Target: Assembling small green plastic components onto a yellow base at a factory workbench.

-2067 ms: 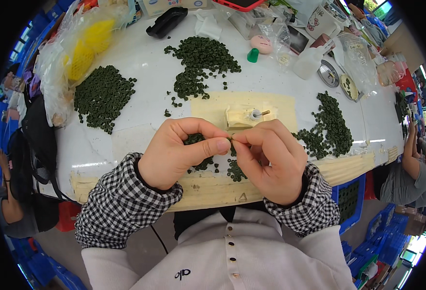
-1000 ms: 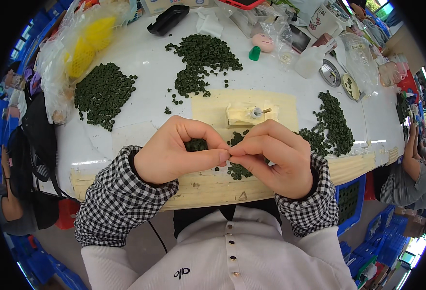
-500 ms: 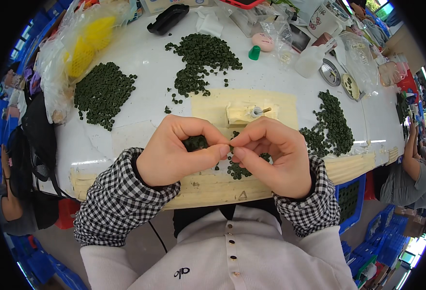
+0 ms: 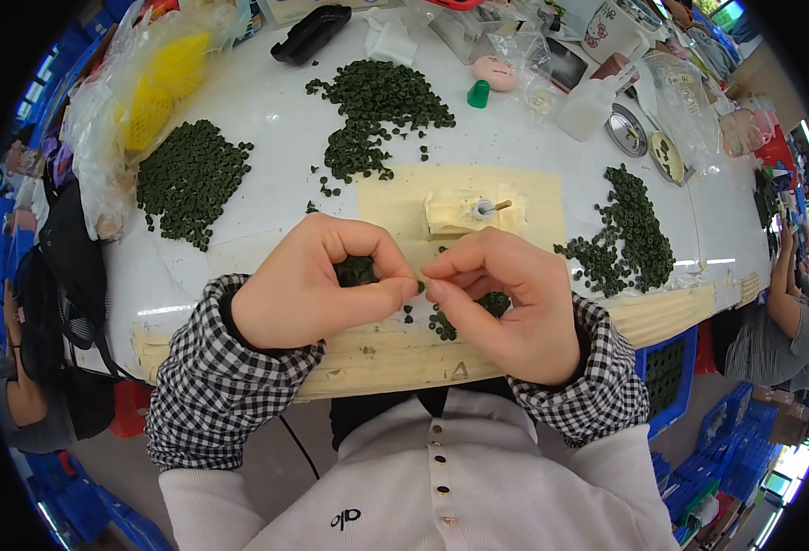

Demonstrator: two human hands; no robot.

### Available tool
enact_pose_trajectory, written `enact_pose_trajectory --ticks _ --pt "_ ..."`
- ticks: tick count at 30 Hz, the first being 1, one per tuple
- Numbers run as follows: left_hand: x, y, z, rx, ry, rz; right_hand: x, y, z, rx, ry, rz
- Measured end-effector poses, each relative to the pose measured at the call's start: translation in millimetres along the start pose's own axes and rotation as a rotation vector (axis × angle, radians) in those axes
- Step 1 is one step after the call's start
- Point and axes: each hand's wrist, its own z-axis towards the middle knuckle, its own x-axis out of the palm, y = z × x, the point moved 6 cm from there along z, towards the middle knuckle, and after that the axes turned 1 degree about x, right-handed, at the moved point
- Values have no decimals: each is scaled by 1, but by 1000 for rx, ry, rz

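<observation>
The left hand (image 4: 303,289) pinches a tiny dark-green piece (image 4: 420,286) at its thumb tip, just beside the right hand (image 4: 519,303), whose thumb and forefinger stand slightly apart, visibly gripping nothing. Loose dark-green round pieces (image 4: 443,326) lie beneath, between the hands.

dark lettering (image 4: 347,517) marks white shirt (image 4: 478,487), bodyward of left hand (image 4: 308,289) | triangle (image 4: 460,370) stands on yellowish table edge (image 4: 386,363), bodyward of right hand (image 4: 519,303) | tiny print (image 4: 499,74) sits on pink object (image 4: 492,69), beyond right hand | label (image 4: 679,80) on clear bag (image 4: 694,119), farther right
</observation>
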Motion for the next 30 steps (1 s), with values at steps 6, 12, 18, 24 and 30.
enact_pose_trajectory --ticks 6,12,18,24,30 --pt "-25 -5 0 -62 -16 178 -1 10 1 -132 -32 -170" --pt "-13 5 -2 -239 -34 -195 0 14 0 -210 -60 -262" --pt "12 27 3 -235 -32 -564 2 22 -1 -454 -131 -443" --pt "16 26 2 -284 -44 -622 9 23 -3 -514 -63 -619" --pt "21 26 1 -217 39 -600 16 24 -4 -584 -41 -757"
